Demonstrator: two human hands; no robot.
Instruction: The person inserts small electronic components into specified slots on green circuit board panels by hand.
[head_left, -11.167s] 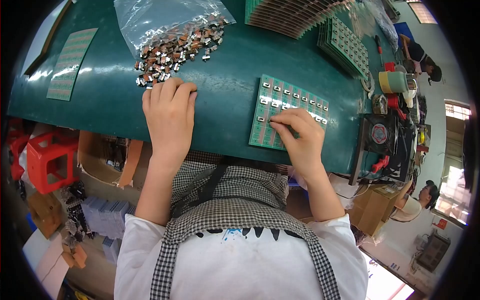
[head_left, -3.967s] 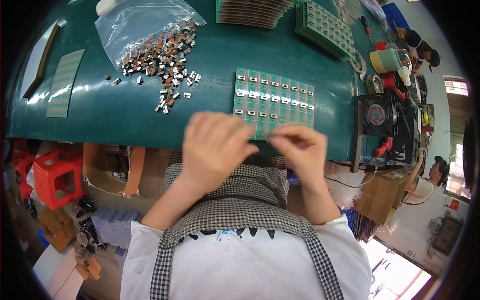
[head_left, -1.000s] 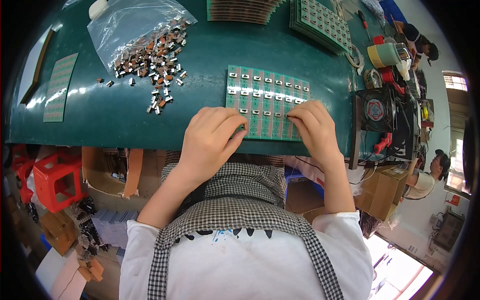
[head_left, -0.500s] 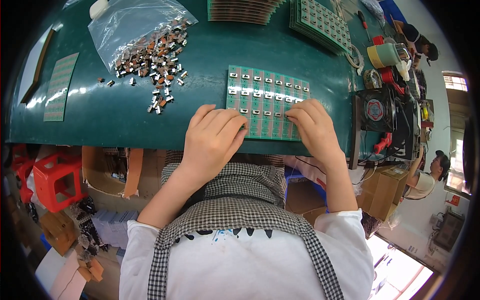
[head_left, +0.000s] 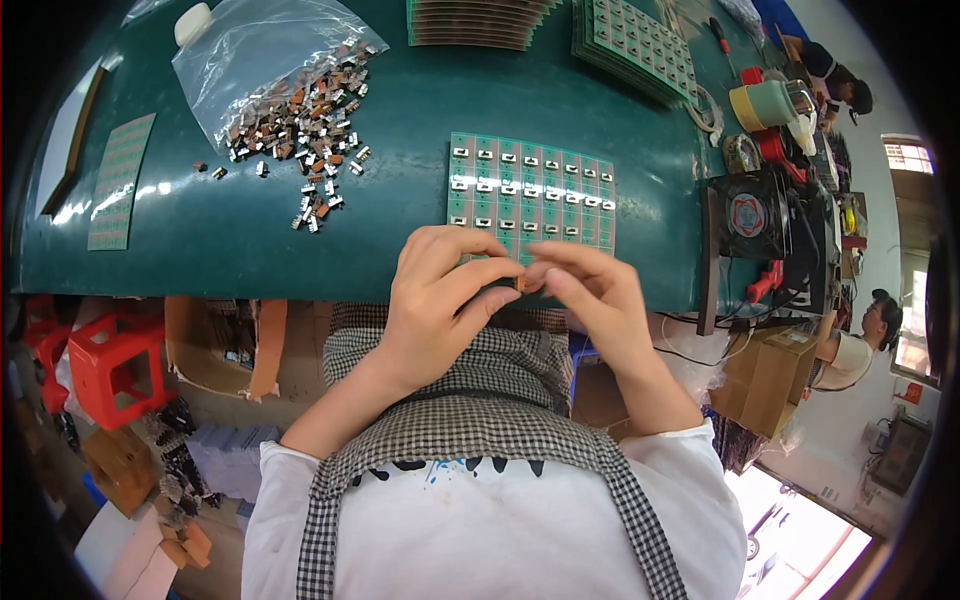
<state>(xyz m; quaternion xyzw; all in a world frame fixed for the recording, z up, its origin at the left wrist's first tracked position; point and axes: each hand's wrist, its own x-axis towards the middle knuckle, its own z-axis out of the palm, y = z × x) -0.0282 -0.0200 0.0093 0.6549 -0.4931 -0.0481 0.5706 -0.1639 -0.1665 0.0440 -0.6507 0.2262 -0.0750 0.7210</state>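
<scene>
A green circuit board (head_left: pixel 605 240) lies on the table in front of me, with rows of small metal slide switches (head_left: pixel 530 192) seated across its upper part. Just over its near edge, my left hand (head_left: pixel 440 285) pinches a small brown slide switch (head_left: pixel 519 284) between thumb and fingers. My right hand (head_left: pixel 598 290) is right beside that switch, its fingers apart and slightly blurred; whether they touch the switch is hard to see. Both hands cover part of the board's lower rows.
Loose slide switches (head_left: pixel 310 125) spill from a clear plastic bag (head_left: pixel 260 50) at the back left. Another green board (head_left: pixel 122 185) lies far left. Stacked boards (head_left: pixel 640 45) stand at the back. A small fan (head_left: pixel 748 218) sits on the right, near a green-and-cream container (head_left: pixel 762 106).
My right hand has left the board's third row and come down and left to my left hand. A switch now shows in my left fingers. One more switch sits in the third row.
</scene>
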